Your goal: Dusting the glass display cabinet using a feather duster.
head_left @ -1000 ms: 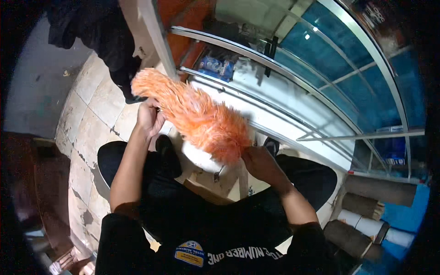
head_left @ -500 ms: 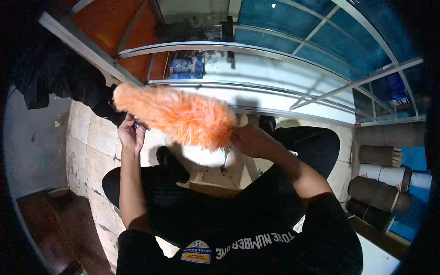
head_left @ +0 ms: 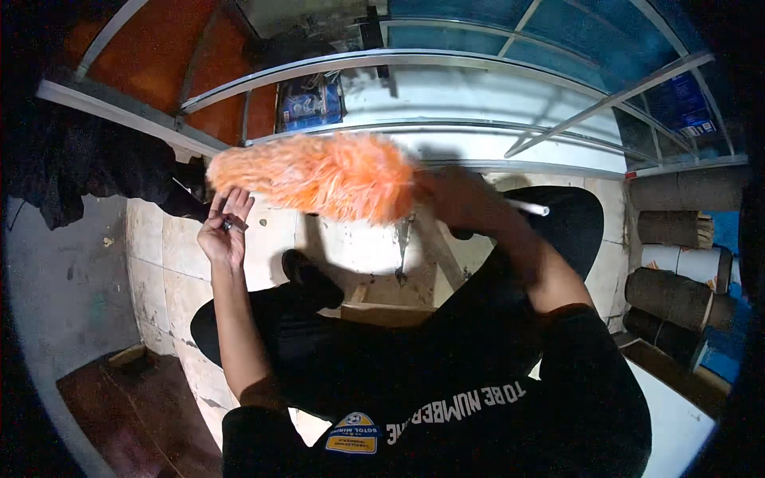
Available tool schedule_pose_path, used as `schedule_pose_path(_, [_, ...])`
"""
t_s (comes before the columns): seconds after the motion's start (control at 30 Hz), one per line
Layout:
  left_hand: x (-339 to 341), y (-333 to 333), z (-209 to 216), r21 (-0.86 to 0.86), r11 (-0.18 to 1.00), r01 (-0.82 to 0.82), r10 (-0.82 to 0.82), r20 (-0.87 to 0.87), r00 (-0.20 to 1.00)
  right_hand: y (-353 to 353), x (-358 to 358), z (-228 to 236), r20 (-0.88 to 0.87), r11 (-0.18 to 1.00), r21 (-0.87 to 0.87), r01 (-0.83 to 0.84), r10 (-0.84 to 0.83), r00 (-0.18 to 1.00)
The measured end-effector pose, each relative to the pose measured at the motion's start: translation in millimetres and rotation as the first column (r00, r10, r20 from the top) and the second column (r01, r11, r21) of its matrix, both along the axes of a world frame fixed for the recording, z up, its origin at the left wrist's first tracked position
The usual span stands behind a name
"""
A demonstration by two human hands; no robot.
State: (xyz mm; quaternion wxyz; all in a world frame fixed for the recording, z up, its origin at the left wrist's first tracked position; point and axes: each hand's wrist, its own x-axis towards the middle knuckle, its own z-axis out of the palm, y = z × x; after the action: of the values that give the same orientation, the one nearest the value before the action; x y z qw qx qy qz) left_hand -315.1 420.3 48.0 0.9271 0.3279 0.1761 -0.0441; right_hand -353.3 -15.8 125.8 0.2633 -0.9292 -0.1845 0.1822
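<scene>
A fluffy orange duster [head_left: 319,175] lies crosswise in front of me, its tip to the left. My right hand [head_left: 458,199] is wrapped round its handle, blurred by motion, and the pale handle end [head_left: 534,209] sticks out past my wrist. Just below the duster's tip is my left hand [head_left: 225,231], palm up, with its fingers stretched apart. Something small and shiny, perhaps a ring, shows at its fingers. Whether these fingertips touch the fluff I cannot tell.
A metal-framed glass case [head_left: 398,57] with a white bottom stands ahead, with a blue package [head_left: 311,103] inside. Dark cloth [head_left: 88,151] hangs at the left. Several rolls [head_left: 669,295] are stacked at the right. A wooden piece [head_left: 382,315] lies between my legs on the tiled floor.
The fingers of my left hand have gone from curled to stretched out. The duster now lies more level, and more of its handle end shows. The whole view has shifted slightly.
</scene>
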Motion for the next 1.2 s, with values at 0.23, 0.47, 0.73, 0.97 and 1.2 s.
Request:
schedule_pose_path(0.23, [-5, -48, 33, 0.019, 0.998, 0.068, -0.069, 0.077, 0.995, -113, -7, 57, 0.230, 0.978, -0.081, 0.192, -0.169, 0.958])
schedule_pose_path(0.47, [-7, -62, 33, 0.214, 0.964, 0.160, -0.169, 0.024, 0.985, -129, -10, 39, 0.110, 0.909, -0.259, 0.328, -0.309, 0.945])
schedule_pose_path(0.73, [-7, -76, 28, 0.284, 0.933, 0.219, -0.221, -0.025, 0.975, -110, -8, 35, 0.073, 0.893, -0.293, 0.340, -0.334, 0.940])
schedule_pose_path(0.97, [-11, -71, 27, 0.475, 0.767, 0.431, -0.340, -0.269, 0.901, -119, -11, 42, -0.037, 0.893, -0.385, 0.233, -0.267, 0.963])
schedule_pose_path(1.2, [-8, -89, 2, 0.400, 0.745, 0.534, -0.406, -0.364, 0.838, -114, -24, 33, 0.253, 0.789, 0.575, -0.216, 0.079, 0.964])
